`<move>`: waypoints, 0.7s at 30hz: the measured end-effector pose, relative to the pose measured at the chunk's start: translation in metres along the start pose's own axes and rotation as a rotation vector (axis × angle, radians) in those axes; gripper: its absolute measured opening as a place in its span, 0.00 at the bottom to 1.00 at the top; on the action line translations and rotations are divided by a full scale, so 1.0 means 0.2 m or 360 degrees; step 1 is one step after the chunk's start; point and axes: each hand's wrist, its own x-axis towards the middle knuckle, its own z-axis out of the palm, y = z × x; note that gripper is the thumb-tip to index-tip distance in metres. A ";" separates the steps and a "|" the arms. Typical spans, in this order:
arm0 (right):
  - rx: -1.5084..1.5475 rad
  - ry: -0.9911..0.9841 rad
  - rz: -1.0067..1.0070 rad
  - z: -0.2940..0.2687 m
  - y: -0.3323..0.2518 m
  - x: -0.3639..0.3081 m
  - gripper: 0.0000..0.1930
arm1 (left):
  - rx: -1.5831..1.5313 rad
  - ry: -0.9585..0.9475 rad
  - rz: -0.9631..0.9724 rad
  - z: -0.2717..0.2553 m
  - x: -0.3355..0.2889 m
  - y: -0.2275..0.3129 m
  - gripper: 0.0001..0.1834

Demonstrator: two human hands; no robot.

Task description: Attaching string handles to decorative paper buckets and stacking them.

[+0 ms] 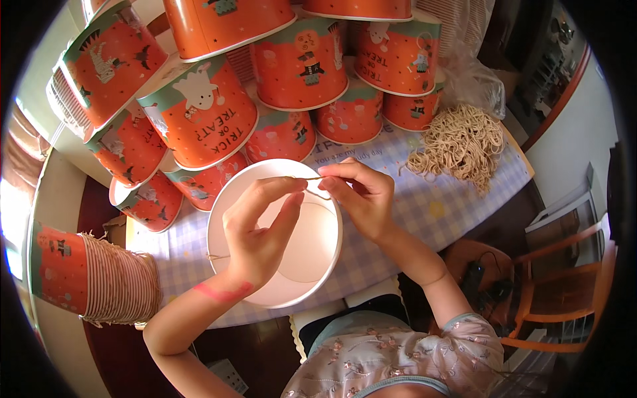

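A white-lined paper bucket (308, 249) stands in front of me on the table's near edge, its open mouth facing up. Above its far rim, my left hand (255, 222) pinches a thin tan cord (314, 178) between thumb and index finger. My right hand (361, 199) pinches the same cord a short way to the right, so a small stretch shows between the fingertips. A loop of it hangs below near the bucket's right inner wall. At the left rim a short piece of cord (217, 257) pokes through the bucket's wall.
Orange printed buckets (302, 63) are stacked several layers high at the back. A nested stack of buckets with cord handles (123, 282) lies at the left. To the right sits a heap of tan cords (464, 146) on the checkered tablecloth (424, 212). A wooden chair (554, 302) stands beyond.
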 end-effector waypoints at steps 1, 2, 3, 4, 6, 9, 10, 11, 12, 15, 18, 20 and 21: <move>-0.0006 0.0002 0.0029 0.00 0.00 0.00 0.06 | -0.0133 0.0016 -0.0044 0.00 0.00 -0.01 0.09; -0.0012 0.0005 0.0058 0.00 0.00 0.00 0.05 | -0.0266 0.0031 -0.0088 0.01 0.00 -0.02 0.09; -0.0012 0.0004 0.0058 0.00 0.00 -0.01 0.05 | -0.0267 0.0031 -0.0089 0.01 0.00 -0.02 0.09; 0.0021 0.0047 0.0114 0.01 -0.01 -0.01 0.06 | -0.0492 0.0057 -0.0303 0.03 0.00 -0.02 0.09; 0.0055 0.0088 0.0170 0.02 -0.01 -0.01 0.06 | -0.0880 0.0107 -0.0770 0.04 0.01 0.00 0.10; 0.0125 0.0108 0.0232 0.02 -0.03 -0.02 0.06 | -0.1175 0.0146 -0.1203 0.04 0.03 0.04 0.10; 0.0147 0.0116 0.0243 0.02 -0.03 -0.02 0.06 | -0.1178 0.0146 -0.1204 0.04 0.03 0.03 0.10; 0.0170 0.0124 0.0253 0.02 -0.03 -0.02 0.05 | -0.1212 0.0148 -0.1145 0.05 0.03 0.01 0.10; 0.0170 0.0122 0.0255 0.02 -0.03 -0.02 0.05 | -0.1244 0.0152 -0.1086 0.05 0.03 0.00 0.10; 0.0235 0.0154 0.0220 0.03 -0.02 -0.02 0.04 | -0.1176 0.0233 -0.1129 0.05 0.03 0.00 0.09; 0.0223 0.0214 0.0285 0.03 -0.03 -0.02 0.05 | -0.1167 0.0241 -0.1019 0.05 0.01 0.01 0.08; 0.0049 0.0202 0.0266 0.03 -0.04 -0.02 0.05 | -0.1119 0.0223 -0.0885 0.05 0.00 0.01 0.07; 0.0048 0.0206 0.0264 0.03 -0.05 -0.02 0.05 | -0.1076 0.0203 -0.0752 0.05 -0.01 0.02 0.07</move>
